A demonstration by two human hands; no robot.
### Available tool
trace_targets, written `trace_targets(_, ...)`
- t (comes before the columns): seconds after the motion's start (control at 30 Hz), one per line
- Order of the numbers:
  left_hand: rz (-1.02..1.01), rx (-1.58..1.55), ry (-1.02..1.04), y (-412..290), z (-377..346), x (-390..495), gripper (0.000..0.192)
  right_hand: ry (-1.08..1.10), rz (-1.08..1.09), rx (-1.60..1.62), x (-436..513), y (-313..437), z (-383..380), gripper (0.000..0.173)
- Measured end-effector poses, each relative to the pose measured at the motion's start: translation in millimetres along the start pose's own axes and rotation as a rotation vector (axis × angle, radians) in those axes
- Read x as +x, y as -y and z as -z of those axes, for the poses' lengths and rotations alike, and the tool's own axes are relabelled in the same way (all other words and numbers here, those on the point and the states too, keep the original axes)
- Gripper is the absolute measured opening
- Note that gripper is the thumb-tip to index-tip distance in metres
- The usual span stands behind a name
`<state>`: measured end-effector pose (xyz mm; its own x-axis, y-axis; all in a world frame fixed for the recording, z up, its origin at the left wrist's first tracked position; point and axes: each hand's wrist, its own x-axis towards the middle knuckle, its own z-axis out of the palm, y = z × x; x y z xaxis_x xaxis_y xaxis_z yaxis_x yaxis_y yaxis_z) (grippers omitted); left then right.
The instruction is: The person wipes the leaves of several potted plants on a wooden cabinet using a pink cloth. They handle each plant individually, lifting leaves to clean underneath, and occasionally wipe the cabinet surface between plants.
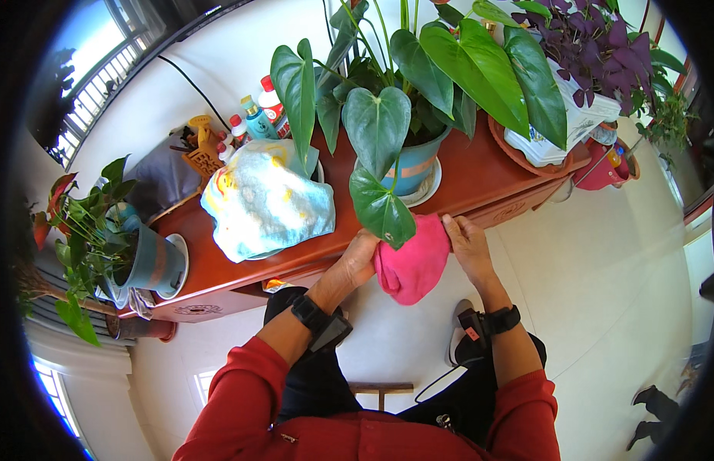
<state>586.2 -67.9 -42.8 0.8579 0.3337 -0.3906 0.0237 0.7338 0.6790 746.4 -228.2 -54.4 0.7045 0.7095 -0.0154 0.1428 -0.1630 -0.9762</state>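
A pink cloth (413, 265) hangs between my two hands, just off the front edge of the red-brown wooden cabinet (339, 167). Its left side is gripped by my left hand (360, 256), whose fingertips are partly hidden by the cloth and a leaf. My right hand (467, 245) pinches the upper right corner between thumb and fingers. One heart-shaped anthurium leaf (383, 210) droops over the cloth's upper left part. Behind it, the potted anthurium's blue pot (412, 167) stands on a white saucer. A light blue and yellow patterned towel (270, 196) is draped over something to the left.
Plastic bottles (259, 118) and an orange basket (204, 150) stand behind the towel. Another potted plant (152, 256) is at the cabinet's left end. A purple-leaved plant (599, 52) in a white container stands at the right. Below are my knees and a wooden stool (382, 389).
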Motion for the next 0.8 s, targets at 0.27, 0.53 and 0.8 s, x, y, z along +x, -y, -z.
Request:
trace_targets(0.27,-0.059,-0.014,-0.003,3.6,19.0,5.9,0.034,0.216,-0.277,-0.077,-11.5,2.6,-0.9,0.058)
trace_targets(0.53,-0.042,-0.162,0.054,5.0,4.9,-14.2,0.048,0.276,-0.487,0.575,-30.0,14.1,-38.9,0.074)
trace_targets(0.8,-0.166,0.402,-0.01,1.0,4.5,-4.6,0.046,0.032,-0.308,0.967,-19.1,5.1,-44.4,0.039)
